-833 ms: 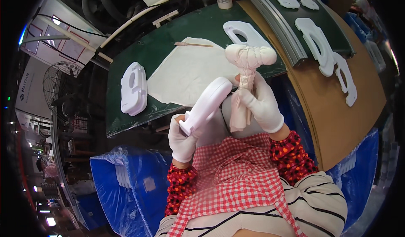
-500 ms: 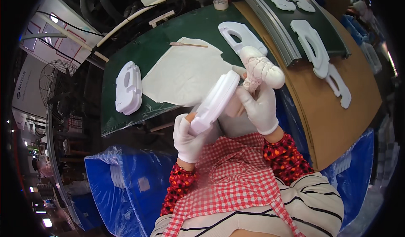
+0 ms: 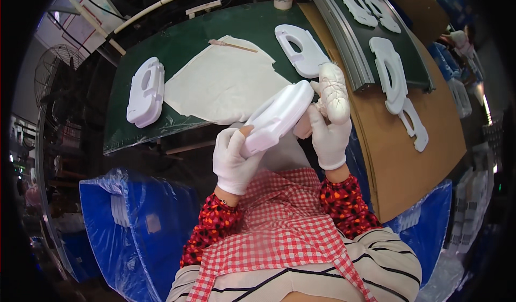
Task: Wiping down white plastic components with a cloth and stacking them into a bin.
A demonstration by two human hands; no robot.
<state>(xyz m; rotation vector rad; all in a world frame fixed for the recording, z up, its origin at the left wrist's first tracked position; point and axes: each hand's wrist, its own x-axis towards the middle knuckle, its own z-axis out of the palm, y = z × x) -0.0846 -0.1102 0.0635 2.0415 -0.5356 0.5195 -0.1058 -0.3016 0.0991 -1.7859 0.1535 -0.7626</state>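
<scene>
My left hand (image 3: 232,162), in a white glove, grips the lower end of a white plastic part (image 3: 279,118) with a rounded far end, held tilted above my lap. My right hand (image 3: 329,143), also gloved, is closed around a tool with a bulky head wrapped in white cloth and tied with string (image 3: 334,92). This head stands beside the part's far end; whether they touch I cannot tell. Beyond my hands a cream cloth (image 3: 220,84) covers part of the green table (image 3: 188,44), with a small wooden-handled brush (image 3: 236,46) on it.
White plastic parts lie on the table at left (image 3: 146,92) and far right (image 3: 301,52). To the right, a conveyor (image 3: 352,44) carries more, and others overhang brown cardboard (image 3: 424,167). A jar (image 3: 282,0) stands at the back. A plastic-lined blue bin (image 3: 134,232) is at my left.
The wrapped head has turned more upright, and the plastic part has tipped flatter, showing more of its broad face. Both hands keep their hold. The whole view has shifted slightly.
</scene>
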